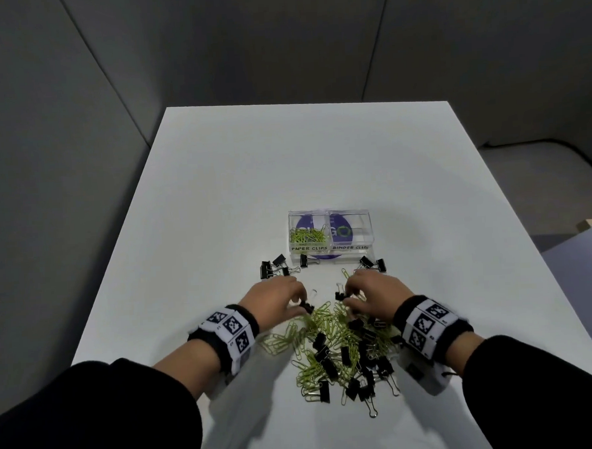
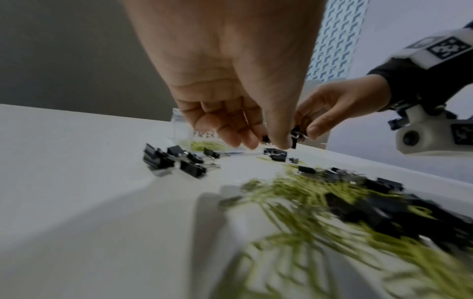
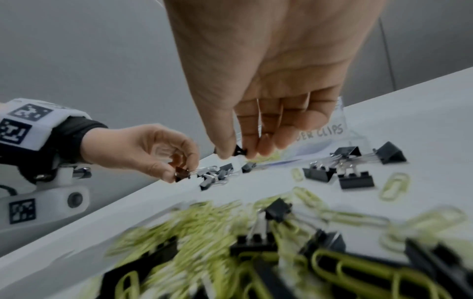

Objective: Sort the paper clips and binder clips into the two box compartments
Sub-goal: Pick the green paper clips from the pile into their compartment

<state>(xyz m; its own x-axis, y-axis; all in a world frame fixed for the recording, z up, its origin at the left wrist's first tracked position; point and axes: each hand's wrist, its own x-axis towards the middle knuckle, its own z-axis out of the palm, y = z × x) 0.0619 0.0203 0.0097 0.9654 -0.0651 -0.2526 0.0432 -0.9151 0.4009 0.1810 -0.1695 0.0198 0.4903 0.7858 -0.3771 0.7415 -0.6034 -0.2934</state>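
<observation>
A clear two-compartment box (image 1: 331, 253) stands mid-table. Its left half, labelled PAPER CLIPS, holds green paper clips (image 1: 307, 235); the right half, labelled BINDER CLIPS (image 1: 351, 231), shows none. A mixed pile of green paper clips and black binder clips (image 1: 345, 348) lies in front of me. My left hand (image 1: 300, 301) hovers at the pile's far left edge and pinches a black binder clip (image 2: 265, 139) between thumb and fingers. My right hand (image 1: 348, 295) pinches another black binder clip (image 3: 239, 151) just above the table, close beside the left hand.
Loose binder clips lie in small groups before the box: several at the left (image 1: 274, 268), one at the middle (image 1: 305, 260), two at the right (image 1: 372, 263). A stray paper clip (image 3: 394, 186) lies near them. The white table (image 1: 217, 194) ends in grey walls.
</observation>
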